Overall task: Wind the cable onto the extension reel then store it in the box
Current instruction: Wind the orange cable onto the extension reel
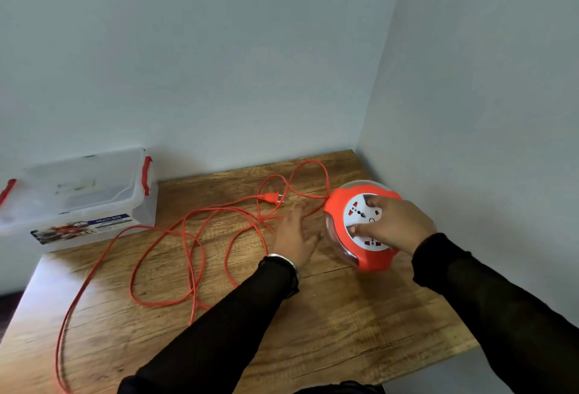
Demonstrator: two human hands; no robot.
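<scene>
One label, "MULTI BOX", marks the clear box (78,199) beside loose cable (188,237).

Only one piece of writing can be read — the words "MULTI BOX" in white capitals on a blue band of the label (82,228), which is stuck to the front wall of the clear plastic box (138,202) with red latches. The smaller print and pictures on that label are too blurred to make out. The white socket face of the extension reel (360,224) shows only red and dark markings — no legible letters or numbers.
</scene>
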